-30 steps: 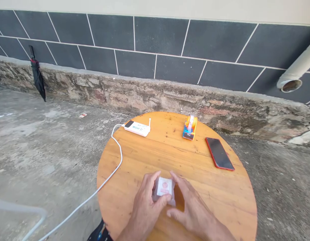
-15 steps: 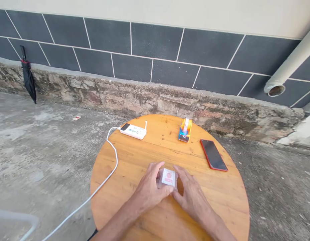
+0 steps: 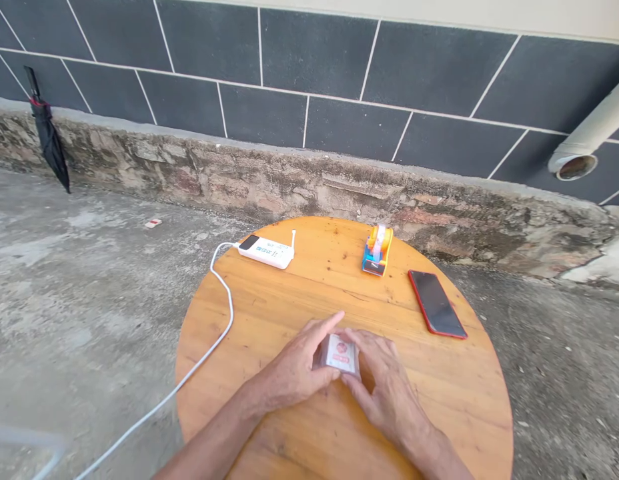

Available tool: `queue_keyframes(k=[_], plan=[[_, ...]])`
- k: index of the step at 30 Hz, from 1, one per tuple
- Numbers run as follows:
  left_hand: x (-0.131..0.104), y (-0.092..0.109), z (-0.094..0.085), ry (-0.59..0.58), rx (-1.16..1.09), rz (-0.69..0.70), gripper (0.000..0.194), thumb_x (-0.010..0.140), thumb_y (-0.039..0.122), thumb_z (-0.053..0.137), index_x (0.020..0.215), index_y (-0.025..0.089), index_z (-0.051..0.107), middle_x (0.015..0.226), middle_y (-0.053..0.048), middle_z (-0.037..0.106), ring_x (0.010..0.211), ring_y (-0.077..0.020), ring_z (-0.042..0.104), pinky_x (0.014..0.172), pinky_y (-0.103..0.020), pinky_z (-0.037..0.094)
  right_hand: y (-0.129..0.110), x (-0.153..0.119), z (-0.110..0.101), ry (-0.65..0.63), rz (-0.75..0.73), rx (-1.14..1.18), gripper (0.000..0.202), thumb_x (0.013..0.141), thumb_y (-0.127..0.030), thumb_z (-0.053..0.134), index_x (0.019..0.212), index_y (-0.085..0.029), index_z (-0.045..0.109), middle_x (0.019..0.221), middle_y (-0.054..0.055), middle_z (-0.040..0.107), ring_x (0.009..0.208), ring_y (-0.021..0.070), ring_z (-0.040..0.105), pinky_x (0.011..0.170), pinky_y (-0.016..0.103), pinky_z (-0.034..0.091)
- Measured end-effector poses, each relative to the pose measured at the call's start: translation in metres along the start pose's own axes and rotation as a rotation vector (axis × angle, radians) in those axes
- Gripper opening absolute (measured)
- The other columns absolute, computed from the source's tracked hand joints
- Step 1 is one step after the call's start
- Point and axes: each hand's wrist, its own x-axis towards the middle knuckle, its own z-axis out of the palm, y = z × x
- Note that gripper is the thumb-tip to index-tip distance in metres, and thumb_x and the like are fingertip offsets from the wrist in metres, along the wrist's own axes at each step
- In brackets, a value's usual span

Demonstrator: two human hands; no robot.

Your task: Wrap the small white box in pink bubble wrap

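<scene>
In the head view, the small clear-wrapped box with a red-printed label (image 3: 341,353) lies between the hands above the round wooden table (image 3: 284,300), roughly square on top, neither hand clearly nearer. The right hand (image 3: 389,381) pinches its near and far edges; the left hand (image 3: 293,360) curves along its left side, forefinger raised, its grip unclear.

Left hand (image 3: 298,365) and right hand (image 3: 387,383) grip a small wrapped box (image 3: 341,355) above or on the round wooden counter (image 3: 309,297); white device (image 3: 266,252) far left, tape dispenser (image 3: 377,251) far, phone (image 3: 437,304) right
</scene>
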Motion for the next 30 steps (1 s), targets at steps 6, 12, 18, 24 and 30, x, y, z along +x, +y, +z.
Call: queue_keyframes(k=[6,12,18,24,30], plan=[[-0.002,-0.002,-0.007,-0.031,-0.033,-0.004,0.088,0.071,0.018,0.067,0.146,0.03,0.022,0.149,-0.003,0.033,0.136,-0.0252,0.03,0.112,-0.04,0.029,0.011,-0.01,-0.003,-0.007,0.04,0.039,0.066,0.083,-0.034,0.06,0.141,-0.027,0.029,0.14,0.009,0.044,0.13,0.0286,0.037,0.104,0.049,0.032],[-0.011,-0.008,-0.009,-0.035,0.026,-0.036,0.098,0.065,0.012,0.066,0.147,0.027,0.015,0.15,-0.006,0.031,0.136,-0.0257,0.032,0.112,-0.042,0.028,0.02,-0.02,0.002,-0.072,0.215,0.14,0.091,0.074,-0.05,0.068,0.146,-0.022,0.021,0.143,0.013,0.04,0.127,0.0311,0.041,0.102,0.049,0.037],[-0.011,-0.008,-0.003,0.035,0.085,-0.034,0.08,0.073,0.024,0.064,0.144,0.028,0.027,0.146,-0.005,0.039,0.131,-0.0261,0.038,0.11,-0.041,0.03,0.021,-0.018,0.017,-0.065,0.242,0.141,0.073,0.081,-0.047,0.061,0.143,-0.021,0.032,0.133,0.013,0.051,0.119,0.0293,0.049,0.098,0.047,0.041],[-0.013,-0.007,-0.012,-0.008,0.04,-0.016,0.091,0.067,0.027,0.072,0.145,0.028,0.025,0.148,-0.006,0.034,0.134,-0.0285,0.034,0.11,-0.044,0.03,0.02,-0.017,0.009,-0.095,0.266,0.28,0.082,0.076,-0.048,0.068,0.144,-0.023,0.029,0.138,0.012,0.046,0.124,0.0292,0.045,0.102,0.049,0.038],[-0.021,-0.006,-0.03,-0.121,0.022,-0.007,0.092,0.069,0.017,0.064,0.147,0.027,0.017,0.148,-0.006,0.035,0.136,-0.0252,0.032,0.112,-0.043,0.027,0.02,-0.021,-0.005,-0.096,0.281,0.442,0.086,0.076,-0.044,0.069,0.145,-0.025,0.022,0.148,0.013,0.033,0.134,0.0271,0.034,0.11,0.049,0.029]])
